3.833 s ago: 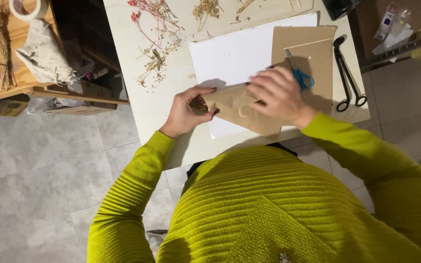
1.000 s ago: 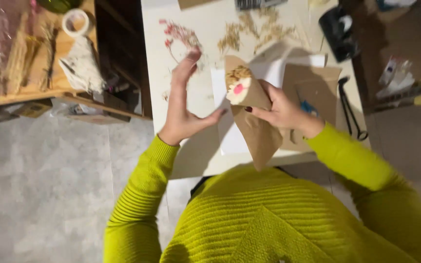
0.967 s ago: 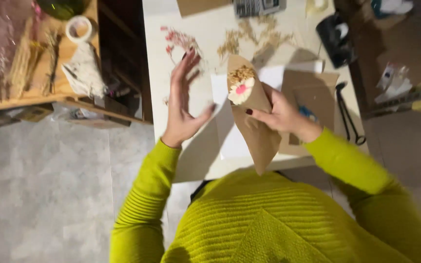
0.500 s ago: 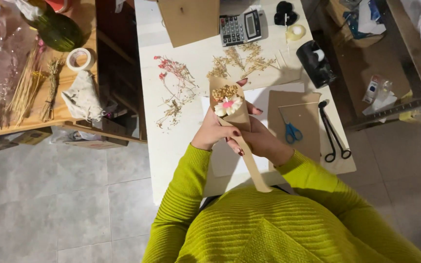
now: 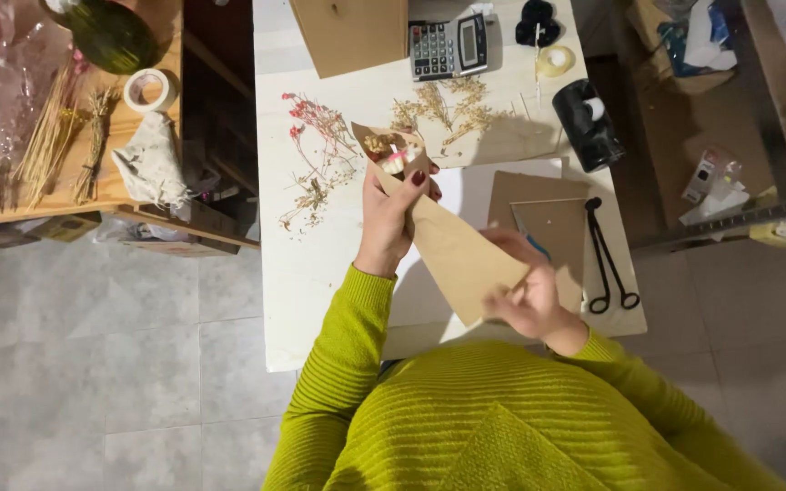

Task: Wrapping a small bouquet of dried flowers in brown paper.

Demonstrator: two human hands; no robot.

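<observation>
A brown paper cone (image 5: 455, 247) with small dried flowers (image 5: 386, 150) showing at its open top is held above the white table (image 5: 311, 273). My left hand (image 5: 391, 216) grips the cone near its top, thumb over the paper. My right hand (image 5: 525, 295) pinches the cone's lower pointed end near the table's front edge. Both arms wear a yellow-green ribbed sweater.
Loose red dried sprigs (image 5: 313, 136) and tan sprigs (image 5: 452, 111) lie on the table. Black scissors (image 5: 607, 259) sit beside brown card sheets (image 5: 543, 223). A calculator (image 5: 448, 45), tape dispenser (image 5: 584, 123), tape roll (image 5: 556, 60) and cardboard (image 5: 349, 35) stand at the back. A wooden bench (image 5: 65, 136) with dried stems is left.
The cone has gone from upright at my chest to slanting across the table. My right hand slid down to its lower tip; my left hand now holds the top.
</observation>
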